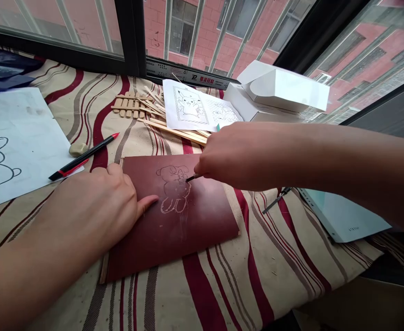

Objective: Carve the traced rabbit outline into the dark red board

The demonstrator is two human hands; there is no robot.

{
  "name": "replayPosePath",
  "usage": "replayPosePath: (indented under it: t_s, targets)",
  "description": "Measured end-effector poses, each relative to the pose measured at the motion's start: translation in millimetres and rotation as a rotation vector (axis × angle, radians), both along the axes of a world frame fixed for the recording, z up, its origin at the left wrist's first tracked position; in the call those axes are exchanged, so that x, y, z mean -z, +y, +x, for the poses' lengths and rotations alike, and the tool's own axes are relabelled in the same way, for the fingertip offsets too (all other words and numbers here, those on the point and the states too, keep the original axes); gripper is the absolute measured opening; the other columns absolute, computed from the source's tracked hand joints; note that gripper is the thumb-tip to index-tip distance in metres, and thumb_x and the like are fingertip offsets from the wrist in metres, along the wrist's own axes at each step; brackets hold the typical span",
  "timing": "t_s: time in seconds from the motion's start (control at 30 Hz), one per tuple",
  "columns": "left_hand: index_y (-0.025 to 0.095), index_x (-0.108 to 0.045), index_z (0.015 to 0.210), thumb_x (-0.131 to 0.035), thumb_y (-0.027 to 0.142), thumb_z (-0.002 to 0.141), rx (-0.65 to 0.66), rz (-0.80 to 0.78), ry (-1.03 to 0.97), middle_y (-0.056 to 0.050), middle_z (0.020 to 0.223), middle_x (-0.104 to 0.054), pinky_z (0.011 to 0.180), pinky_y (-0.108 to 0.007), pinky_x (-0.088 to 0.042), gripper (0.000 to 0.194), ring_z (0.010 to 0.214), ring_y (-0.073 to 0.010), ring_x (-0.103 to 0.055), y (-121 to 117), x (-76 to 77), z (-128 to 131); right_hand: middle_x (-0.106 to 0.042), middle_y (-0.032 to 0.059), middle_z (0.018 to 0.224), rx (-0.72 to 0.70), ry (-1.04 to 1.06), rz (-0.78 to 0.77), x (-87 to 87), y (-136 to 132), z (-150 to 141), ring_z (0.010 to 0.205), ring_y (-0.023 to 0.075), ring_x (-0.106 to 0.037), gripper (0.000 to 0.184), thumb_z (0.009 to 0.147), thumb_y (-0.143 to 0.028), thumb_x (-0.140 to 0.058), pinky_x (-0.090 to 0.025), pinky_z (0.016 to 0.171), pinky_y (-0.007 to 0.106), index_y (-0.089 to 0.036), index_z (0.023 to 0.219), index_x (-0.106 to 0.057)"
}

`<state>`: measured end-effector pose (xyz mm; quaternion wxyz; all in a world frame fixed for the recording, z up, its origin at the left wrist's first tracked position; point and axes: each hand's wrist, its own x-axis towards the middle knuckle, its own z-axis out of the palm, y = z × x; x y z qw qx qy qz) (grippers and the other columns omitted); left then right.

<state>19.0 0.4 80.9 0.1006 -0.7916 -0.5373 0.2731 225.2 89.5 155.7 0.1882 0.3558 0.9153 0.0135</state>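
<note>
A dark red board (208,216) lies on the striped cloth, with a rabbit-like figure drawn on it in dark and pale scratched lines. My left hand (114,195) grips the board's left edge, its thumb stretched over the top face and its other fingers curled, their tips hidden. In my closed right hand (210,158) is a slim carving tool (191,178), whose dark tip meets the right side of the drawn figure. Most of the tool's handle is hidden by the hand. Pale, crumb-like bits and lighter cut lines show around the figure's lower part.
Left of the board lie a drawing sheet (22,124), a black-and-red pen (84,157) and an eraser-like lump (78,149). Behind it are wooden sticks (174,130), printed pictures (188,108) and a white box (281,89). A metal tool (275,201) and a pale blue box (346,220) lie right.
</note>
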Motion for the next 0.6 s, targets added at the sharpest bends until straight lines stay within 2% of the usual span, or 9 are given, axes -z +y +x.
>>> replayPosePath:
  t_s: [0.1,0.23,0.3,0.4,0.5,0.6]
  targets:
    - [0.013,-0.087,0.104,-0.055,0.043,0.108,0.034,0.020,-0.005,-0.023,0.108,-0.085,0.075,-0.047,-0.063,0.045,0.104,-0.0427,-0.080,1,1.6,-3,-0.076,-0.0024,0.072,-0.088,-0.279,-0.045,-9.6,3,-15,0.084,0.0182,-0.077,0.026,0.091,0.001,-0.075,-0.050,0.079,0.036,-0.021,0.089,-0.087]
    - [0.015,-0.088,0.101,-0.054,0.041,0.108,0.096,0.049,-0.002,-0.022,0.101,-0.085,0.065,-0.046,-0.059,0.043,0.091,-0.0404,-0.080,1,4.3,-6,-0.079,-0.0090,0.084,-0.050,-0.215,-0.098,-9.6,13,-16,0.100,0.0134,-0.076,0.023,0.100,-0.004,-0.065,-0.046,0.088,0.037,-0.016,0.105,-0.085]
    - [0.016,-0.088,0.101,-0.053,0.042,0.108,0.119,0.048,0.014,-0.021,0.100,-0.085,0.065,-0.046,-0.058,0.044,0.085,-0.0383,-0.079,0,3.7,-5,-0.075,-0.0103,0.077,-0.048,-0.187,-0.109,-8.9,14,-15,0.101,0.0139,-0.076,0.024,0.101,-0.003,-0.063,-0.047,0.091,0.039,-0.015,0.106,-0.084]
    - [0.015,-0.089,0.104,-0.053,0.044,0.109,0.054,0.019,0.036,-0.021,0.100,-0.084,0.064,-0.043,-0.057,0.046,0.084,-0.0360,-0.079,-1,0.3,-3,-0.055,-0.0098,0.055,-0.121,-0.251,-0.076,-11.0,9,-19,0.095,0.0190,-0.077,0.028,0.092,0.008,-0.067,-0.050,0.091,0.043,-0.015,0.091,-0.083]
    - [0.013,-0.088,0.104,-0.052,0.045,0.109,0.014,0.010,0.036,-0.022,0.100,-0.084,0.062,-0.041,-0.055,0.049,0.086,-0.0361,-0.078,-1,-1.1,-2,-0.038,-0.0086,0.044,-0.106,-0.322,-0.087,-13.5,2,-26,0.085,0.0252,-0.077,0.036,0.077,0.020,-0.070,-0.053,0.084,0.043,-0.016,0.074,-0.077]
    - [0.013,-0.088,0.098,-0.050,0.045,0.110,0.063,0.063,0.017,-0.022,0.097,-0.083,0.060,-0.041,-0.053,0.050,0.085,-0.0366,-0.078,0,1.5,-3,-0.042,-0.0084,0.043,0.011,-0.301,-0.121,-13.3,2,-30,0.089,0.0238,-0.078,0.035,0.076,0.019,-0.073,-0.053,0.082,0.039,-0.014,0.066,-0.073]
